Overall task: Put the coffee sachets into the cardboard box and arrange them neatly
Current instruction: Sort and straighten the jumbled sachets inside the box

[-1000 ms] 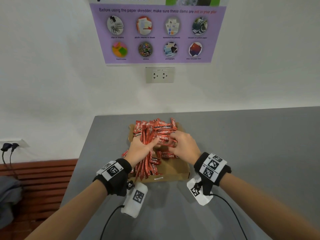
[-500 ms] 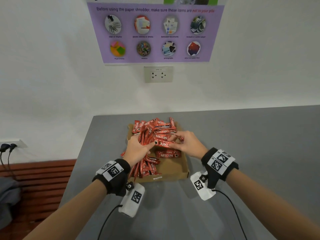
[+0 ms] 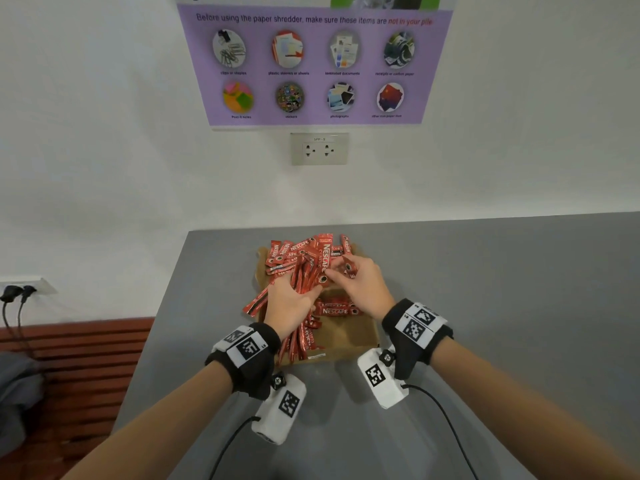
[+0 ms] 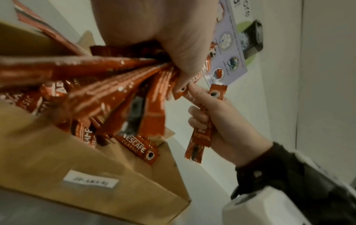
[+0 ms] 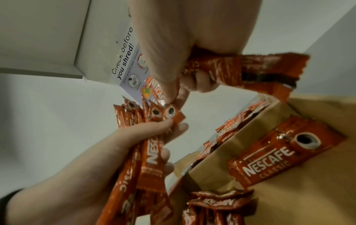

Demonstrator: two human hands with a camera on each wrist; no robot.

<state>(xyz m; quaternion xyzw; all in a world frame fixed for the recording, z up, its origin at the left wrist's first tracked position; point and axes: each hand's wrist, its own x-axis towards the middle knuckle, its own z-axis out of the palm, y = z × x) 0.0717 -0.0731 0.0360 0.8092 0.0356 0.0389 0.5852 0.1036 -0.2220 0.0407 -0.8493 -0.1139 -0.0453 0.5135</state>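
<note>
Red sachets reading "NESCAFE CLASSIC" heap in the cardboard box near the table's left edge. Left hand clutches a bundle; right hand pinches one sachet's end, holding another.

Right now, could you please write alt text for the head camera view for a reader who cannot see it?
Over a brown cardboard box on a grey table, the left hand grips a bundle of red coffee sachets while the right hand pinches another. More sachets lie jumbled in the box; a purple poster hangs above.
</note>
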